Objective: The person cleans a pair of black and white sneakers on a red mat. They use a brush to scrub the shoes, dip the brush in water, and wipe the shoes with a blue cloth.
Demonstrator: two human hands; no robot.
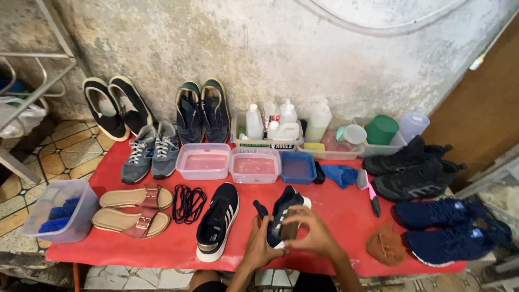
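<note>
- Clasping a dark sneaker (285, 213), left hand (260, 244) and right hand (312, 233) both keep a closed grip on it.
- Its mate (217, 221) lies just beside on the red worktop (346, 213).

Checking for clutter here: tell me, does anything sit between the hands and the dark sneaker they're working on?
Nothing visible does. Both the left hand and the right hand already touch the dark sneaker.

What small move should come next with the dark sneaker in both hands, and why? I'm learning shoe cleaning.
Probably lift the dark sneaker toward the clear tubs of water behind it: both hands, left hand and right hand, already hold it, and its mate lies unlaced beside the loose laces.
</note>
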